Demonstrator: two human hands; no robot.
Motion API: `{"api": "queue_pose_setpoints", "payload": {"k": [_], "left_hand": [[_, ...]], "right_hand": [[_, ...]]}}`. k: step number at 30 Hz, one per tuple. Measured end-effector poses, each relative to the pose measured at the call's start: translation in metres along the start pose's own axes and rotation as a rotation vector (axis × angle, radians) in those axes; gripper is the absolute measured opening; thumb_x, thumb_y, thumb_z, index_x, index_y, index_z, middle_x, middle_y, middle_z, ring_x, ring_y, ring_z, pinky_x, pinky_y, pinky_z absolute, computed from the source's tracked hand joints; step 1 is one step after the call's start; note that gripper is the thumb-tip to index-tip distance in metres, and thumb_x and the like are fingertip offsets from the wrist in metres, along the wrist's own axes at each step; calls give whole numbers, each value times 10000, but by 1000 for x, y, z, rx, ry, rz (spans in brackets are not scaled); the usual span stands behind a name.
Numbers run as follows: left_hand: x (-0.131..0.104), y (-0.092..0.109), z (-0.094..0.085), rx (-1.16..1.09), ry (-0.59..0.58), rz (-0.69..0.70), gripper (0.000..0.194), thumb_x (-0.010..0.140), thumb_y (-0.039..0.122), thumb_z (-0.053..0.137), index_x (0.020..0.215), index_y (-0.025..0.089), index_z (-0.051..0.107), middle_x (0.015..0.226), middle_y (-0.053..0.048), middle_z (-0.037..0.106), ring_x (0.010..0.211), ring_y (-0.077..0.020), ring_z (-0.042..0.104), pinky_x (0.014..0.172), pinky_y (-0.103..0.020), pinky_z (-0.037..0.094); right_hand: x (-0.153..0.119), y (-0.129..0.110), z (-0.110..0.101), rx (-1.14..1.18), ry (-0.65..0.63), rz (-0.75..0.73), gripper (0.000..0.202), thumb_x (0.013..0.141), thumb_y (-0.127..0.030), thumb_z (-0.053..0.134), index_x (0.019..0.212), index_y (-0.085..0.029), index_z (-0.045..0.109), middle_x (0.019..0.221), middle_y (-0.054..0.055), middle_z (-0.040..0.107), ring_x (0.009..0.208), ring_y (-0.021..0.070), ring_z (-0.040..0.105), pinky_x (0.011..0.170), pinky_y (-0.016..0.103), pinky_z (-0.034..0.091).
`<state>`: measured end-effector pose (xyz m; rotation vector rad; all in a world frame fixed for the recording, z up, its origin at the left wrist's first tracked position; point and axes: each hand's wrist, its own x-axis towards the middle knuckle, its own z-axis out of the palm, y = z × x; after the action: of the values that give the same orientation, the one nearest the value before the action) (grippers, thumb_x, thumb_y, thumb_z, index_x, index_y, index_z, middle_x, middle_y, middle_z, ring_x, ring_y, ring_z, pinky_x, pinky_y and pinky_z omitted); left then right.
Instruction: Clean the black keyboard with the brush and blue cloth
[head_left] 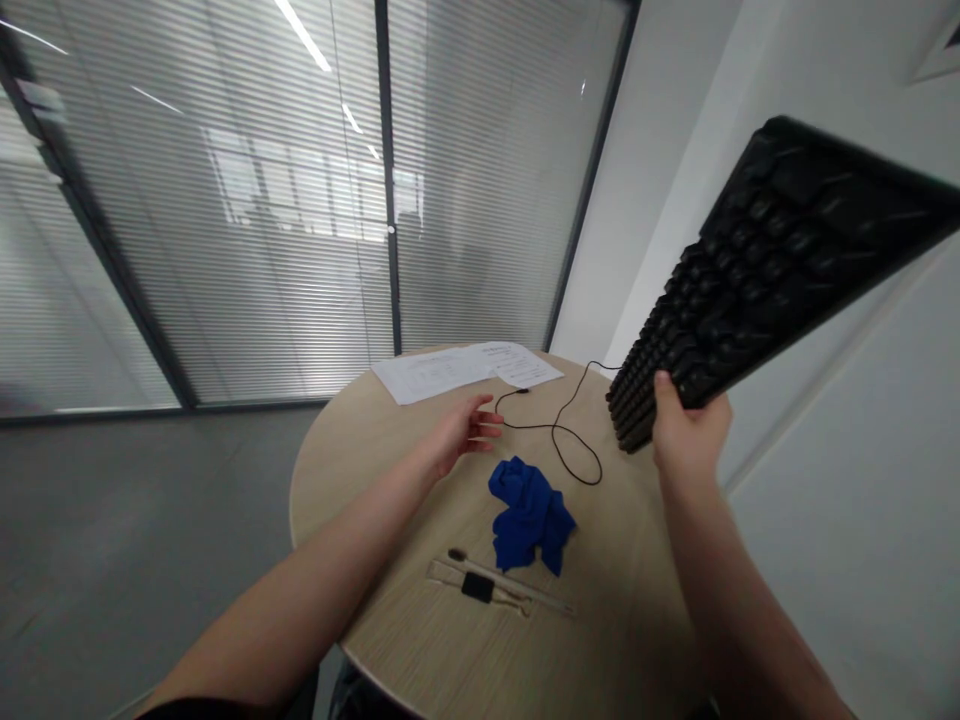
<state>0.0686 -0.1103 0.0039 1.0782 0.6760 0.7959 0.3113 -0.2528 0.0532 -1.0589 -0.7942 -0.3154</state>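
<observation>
A black keyboard (pixel 739 270) is held up in the air over the right side of the table, tilted steeply with its keys facing left. My right hand (pixel 688 430) grips its lower long edge, thumb on the key side. From its far end a thin black cable (pixel 555 425) trails in loops onto the tabletop. My left hand (pixel 466 435) hovers over the table with fingers apart and nothing in it, close to the cable. Between my arms lies a crumpled blue cloth (pixel 529 515).
The round wooden table (pixel 600 620) carries papers (pixel 465 368) at its far edge. Nearer me lie a thin brush (pixel 510 580) and a wire tool with a black middle piece (pixel 478 588). A white wall (pixel 840 520) stands close on the right; blinds-covered glass is beyond.
</observation>
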Motion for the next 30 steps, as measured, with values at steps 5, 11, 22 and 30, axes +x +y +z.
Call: {"api": "queue_pose_setpoints", "payload": {"k": [5,11,22,30], "left_hand": [[-2,-13,5,224,-68,85,340,783,359,708,1086,206,689,954,-97,717,803,-209,660,581,-254,482],[0,-25,9,354,-22,151,341,758,299,729,1086,213,699,998,-96,696,933,-234,632,618,-267,518],[19,-25,-1,-345,-58,-58,276,906,351,596,1101,165,655,998,-127,747,865,-239,724,748,-347,588],[35,0,-39,-369,262,59,272,874,299,649,1125,194,637,929,-74,751,710,-192,718,637,-319,602]], "right_hand": [[25,4,1,323,34,100,399,729,-236,782,1096,-132,663,1080,79,698,1021,220,656,994,492,496],[35,25,19,679,-51,401,338,788,-190,715,1119,-184,646,1143,48,689,1103,204,637,1025,494,492],[-32,88,53,586,-441,725,403,929,-495,492,1145,-190,641,1259,113,653,1238,258,557,1057,523,460],[-32,82,40,580,-583,765,635,907,-694,313,1236,-223,585,1317,132,615,1223,279,569,980,529,499]]}}
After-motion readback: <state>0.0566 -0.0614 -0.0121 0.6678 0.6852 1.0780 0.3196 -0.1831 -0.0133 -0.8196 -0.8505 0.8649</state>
